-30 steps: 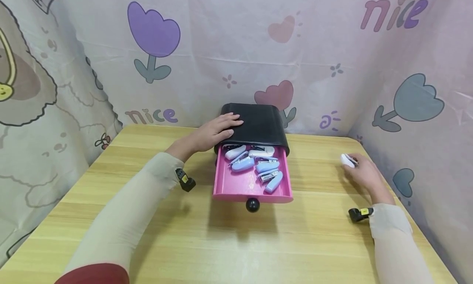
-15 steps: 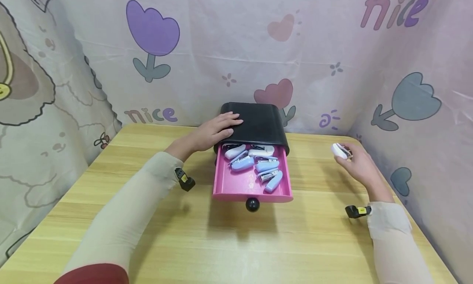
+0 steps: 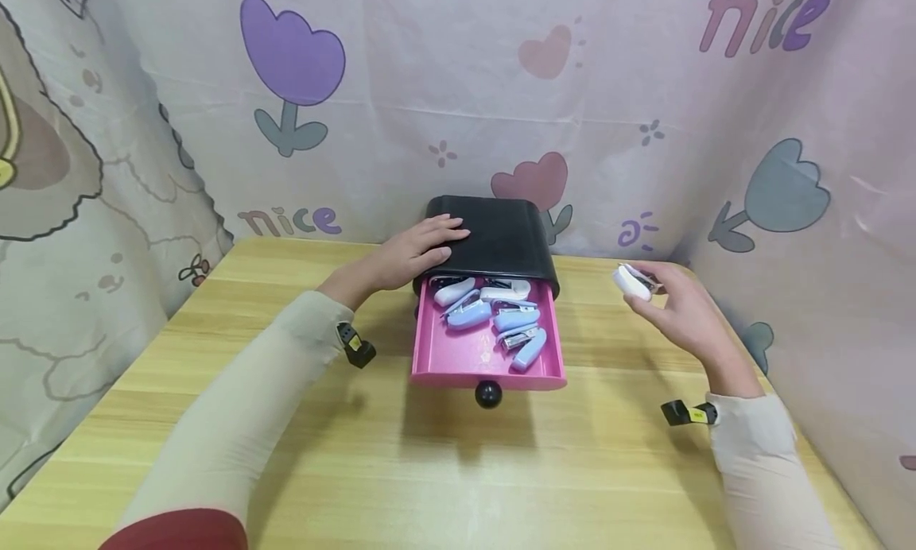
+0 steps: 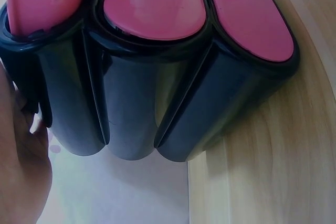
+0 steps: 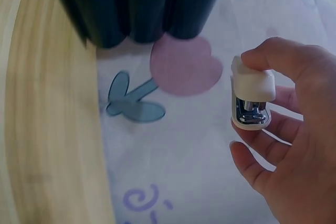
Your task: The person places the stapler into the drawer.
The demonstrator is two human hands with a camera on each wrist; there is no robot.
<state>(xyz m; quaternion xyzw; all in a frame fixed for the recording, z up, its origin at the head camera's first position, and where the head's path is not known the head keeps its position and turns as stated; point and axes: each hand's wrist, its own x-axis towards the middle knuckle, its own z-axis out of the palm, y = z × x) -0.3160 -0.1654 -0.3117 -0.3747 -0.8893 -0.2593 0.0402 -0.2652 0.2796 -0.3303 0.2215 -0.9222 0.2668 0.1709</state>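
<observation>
My left hand (image 3: 411, 254) rests with straight fingers on the top of a black drawer unit (image 3: 497, 236). Its upper pink drawer (image 3: 458, 358) is pulled out and holds several small staplers, among them a blue stapler (image 3: 468, 315) and a white stapler (image 3: 506, 292). On the right, my right hand (image 3: 683, 307) pinches another white stapler (image 3: 633, 283) between thumb and fingers, above the table. The right wrist view shows this white stapler (image 5: 253, 90) with its metal end toward the camera. In the left wrist view, three stacked pink drawer fronts (image 4: 157, 9) show.
A black round knob (image 3: 489, 394) sticks out from the drawer front. The wooden table (image 3: 322, 462) ends at a printed cloth (image 3: 422, 81) behind and at both sides. A small camera is strapped to each wrist.
My right hand has lifted the white stapler and carried it left, nearer the drawer unit. My left hand stays on the unit, and the open drawer has not moved.
</observation>
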